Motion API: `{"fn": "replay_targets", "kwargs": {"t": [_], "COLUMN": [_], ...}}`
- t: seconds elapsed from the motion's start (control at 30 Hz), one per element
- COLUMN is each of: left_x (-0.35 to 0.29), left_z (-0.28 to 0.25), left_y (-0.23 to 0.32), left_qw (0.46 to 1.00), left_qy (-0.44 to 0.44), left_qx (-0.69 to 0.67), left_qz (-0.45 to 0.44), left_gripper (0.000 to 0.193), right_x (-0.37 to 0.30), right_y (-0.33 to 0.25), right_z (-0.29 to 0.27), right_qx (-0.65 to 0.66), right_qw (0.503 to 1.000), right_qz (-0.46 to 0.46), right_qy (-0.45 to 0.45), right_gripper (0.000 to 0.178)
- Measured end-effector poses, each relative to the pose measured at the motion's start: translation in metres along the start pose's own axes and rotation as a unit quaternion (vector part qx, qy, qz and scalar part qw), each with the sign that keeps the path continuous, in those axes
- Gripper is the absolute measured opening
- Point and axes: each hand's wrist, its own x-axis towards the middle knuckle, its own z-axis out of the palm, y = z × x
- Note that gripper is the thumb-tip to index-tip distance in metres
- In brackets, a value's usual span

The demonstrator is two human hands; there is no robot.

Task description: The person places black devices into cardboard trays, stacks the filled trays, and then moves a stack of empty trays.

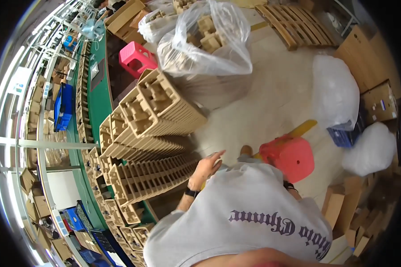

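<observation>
My left hand [206, 171] is held out in front of my body with its fingers apart and nothing in it. It is nearest to the tall stacks of brown moulded pulp trays [156, 104], which stand to its left; I see no contact. A lower stack of trays [153, 178] fans out beside my left forearm. Of my right arm only a dark wristband [290, 186] shows at the side of my grey shirt; the right hand itself is hidden. Close to that wrist stands a red plastic stool [294, 162]; whether the hand touches it, I cannot tell.
A long green workbench [101, 93] with blue bins [63, 107] runs down the left. Ahead lie a clear plastic bag of pulp trays [205, 40] and a pink stool [138, 60]. A wooden pallet [294, 26], white wrapped bundles [336, 91] and cardboard boxes [361, 58] line the right.
</observation>
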Motion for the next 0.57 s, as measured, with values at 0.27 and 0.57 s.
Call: {"fn": "replay_targets", "kwargs": {"t": [0.27, 0.57], "left_x": [0.218, 0.467], "left_z": [-0.001, -0.04], "left_y": [0.031, 0.083], "left_qw": [0.992, 0.993], "left_qy": [-0.079, -0.102], "left_qx": [0.056, 0.01], "left_qz": [0.077, 0.066], "left_gripper": [0.033, 0.034], "right_x": [0.208, 0.465], "right_y": [-0.276, -0.361], "right_z": [-0.213, -0.425], "right_qx": [0.125, 0.198], "right_qw": [0.978, 0.915], "right_qz": [-0.166, -0.352], "right_qy": [-0.028, -0.007], "right_gripper": [0.026, 0.031]}}
